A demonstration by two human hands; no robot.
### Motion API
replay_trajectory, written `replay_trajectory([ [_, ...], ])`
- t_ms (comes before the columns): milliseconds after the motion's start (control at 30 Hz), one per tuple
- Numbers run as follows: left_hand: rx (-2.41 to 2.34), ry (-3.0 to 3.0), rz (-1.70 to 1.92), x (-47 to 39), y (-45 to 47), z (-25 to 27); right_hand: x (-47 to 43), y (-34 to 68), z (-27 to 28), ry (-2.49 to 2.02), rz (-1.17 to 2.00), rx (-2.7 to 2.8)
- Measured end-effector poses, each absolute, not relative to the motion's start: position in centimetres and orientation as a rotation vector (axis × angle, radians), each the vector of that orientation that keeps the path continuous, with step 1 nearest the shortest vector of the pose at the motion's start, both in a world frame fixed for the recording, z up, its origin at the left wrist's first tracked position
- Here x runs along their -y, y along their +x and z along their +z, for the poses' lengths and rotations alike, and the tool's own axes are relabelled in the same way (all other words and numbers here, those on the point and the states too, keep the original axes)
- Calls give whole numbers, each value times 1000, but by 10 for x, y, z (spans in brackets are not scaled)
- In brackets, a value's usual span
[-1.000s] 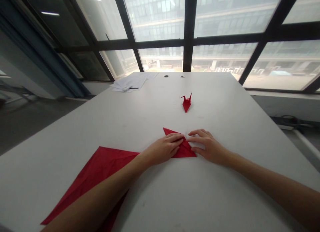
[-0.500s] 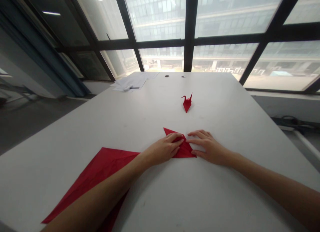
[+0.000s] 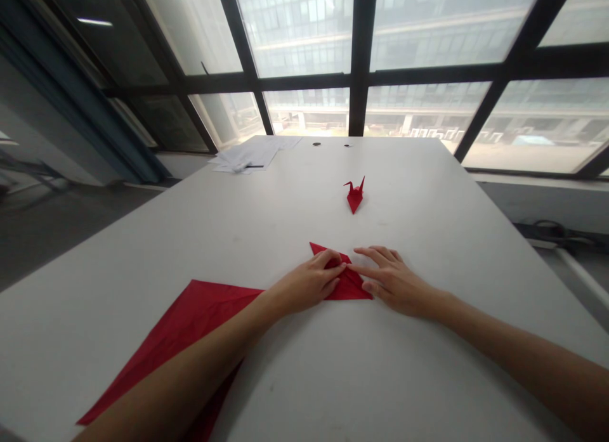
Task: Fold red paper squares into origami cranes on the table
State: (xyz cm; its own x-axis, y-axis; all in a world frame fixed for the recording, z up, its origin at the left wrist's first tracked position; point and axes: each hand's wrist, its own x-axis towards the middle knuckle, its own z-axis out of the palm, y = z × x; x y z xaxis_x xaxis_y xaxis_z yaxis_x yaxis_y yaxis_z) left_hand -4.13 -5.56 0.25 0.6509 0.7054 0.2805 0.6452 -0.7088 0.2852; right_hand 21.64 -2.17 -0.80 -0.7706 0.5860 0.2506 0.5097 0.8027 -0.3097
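Observation:
A small folded piece of red paper (image 3: 351,288) lies flat on the white table between my hands, one pointed corner to the far left and another at the near right. My left hand (image 3: 311,283) rests on its left part, fingers curled and pressed onto the folds, hiding some of the paper. From the right reaches my right hand (image 3: 397,280), its fingers spread; the index fingertip touches the paper near my left fingertips, and the thumb lies by the right corner. Beyond them stands a finished red paper crane (image 3: 354,200).
A larger red sheet (image 3: 190,321) lies at the near left, partly under my left forearm. White papers (image 3: 250,153) with a dark, thin item sit at the far left of the table (image 3: 451,220). Large windows rise behind; cables (image 3: 552,231) are at right, beyond the table edge.
My left fingers have drawn back and curled more on the folded paper. My right index finger has moved slightly left, onto the paper. The crane and large sheet stay put.

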Motion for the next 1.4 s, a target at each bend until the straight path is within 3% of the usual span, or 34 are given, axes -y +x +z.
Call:
replay_trajectory([
  [400,-1128,2685,555,55,-40,3,15,205,-6,-1137,146,2643],
  [700,-1128,2674,543,57,-41,5,16,213,-7,-926,231,2711],
  [1000,-1125,2702,539,55,-41,1,5,231,2,-792,563,2837],
  [1400,-1399,2396,642,56,-46,-4,20,217,-6,-731,366,2720],
])
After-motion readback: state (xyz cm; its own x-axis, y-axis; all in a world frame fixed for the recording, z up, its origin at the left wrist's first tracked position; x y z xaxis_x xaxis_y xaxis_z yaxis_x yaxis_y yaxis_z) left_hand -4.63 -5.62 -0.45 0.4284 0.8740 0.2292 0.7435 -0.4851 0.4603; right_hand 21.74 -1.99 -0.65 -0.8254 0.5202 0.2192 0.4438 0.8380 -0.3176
